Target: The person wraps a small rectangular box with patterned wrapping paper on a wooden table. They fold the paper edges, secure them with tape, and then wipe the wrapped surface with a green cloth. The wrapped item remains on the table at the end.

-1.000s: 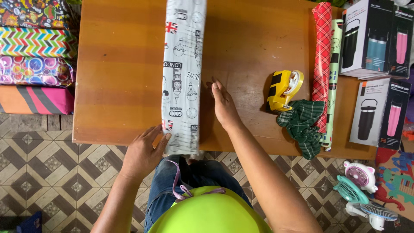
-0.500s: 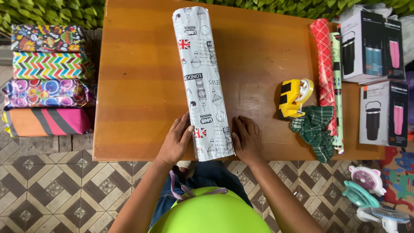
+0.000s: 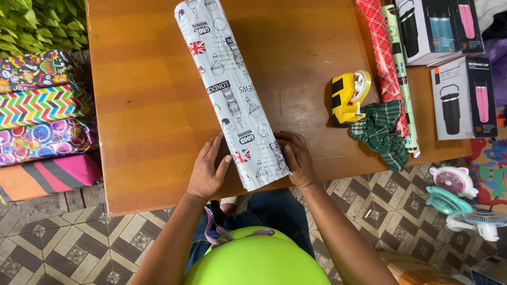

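I see the wooden table (image 3: 148, 95) filling most of the view, and I place everything else against it. Lying diagonally across its middle is the long roll of grey printed wrapping paper (image 3: 227, 89), its near end at the table's front edge. Off the table's left side sits a stack of wrapped parcels (image 3: 42, 116) in bright patterns. At the table's right end stand two boxes picturing drinking cups (image 3: 454, 63), with a red checked paper roll (image 3: 383, 63) and a pale green roll (image 3: 401, 79) just beside them. A green plaid cloth (image 3: 380, 134) lies near the table's front right edge, touching a yellow tape dispenser (image 3: 347, 95). My left hand (image 3: 207, 171) rests flat against the left side of the grey roll's near end, fingers loose and extended. My right hand (image 3: 297, 158) presses the roll's right side, fingers curled onto the paper edge.
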